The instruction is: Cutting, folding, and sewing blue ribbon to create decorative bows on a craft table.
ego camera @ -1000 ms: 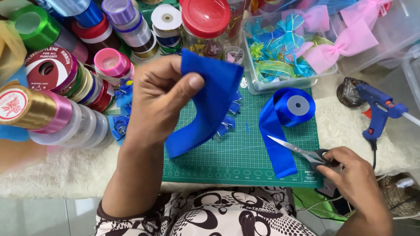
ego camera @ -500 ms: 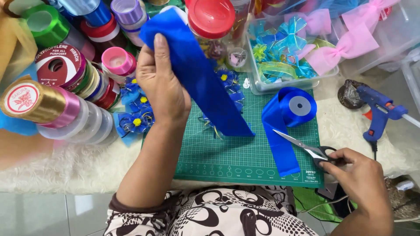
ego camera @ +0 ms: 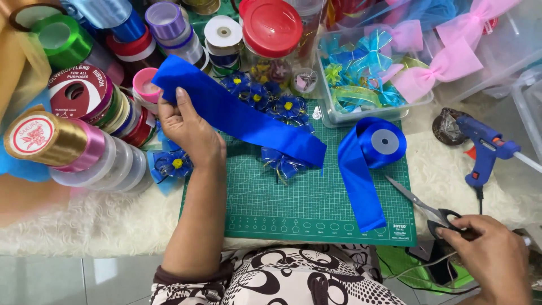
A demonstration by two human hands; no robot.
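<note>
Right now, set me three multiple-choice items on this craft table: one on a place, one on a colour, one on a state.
1. Where does the ribbon roll lie?
A. on the green cutting mat
B. inside the clear tub
C. on the floor

2. What colour is the cut ribbon strip in the left hand?
A. pink
B. blue
C. gold

3. How are the scissors at the right hand?
A. hanging from a hook
B. lying untouched
C. gripped at the handles

A: the roll rests on the mat.
B: the strip is blue.
C: fingers close on the handles.
</note>
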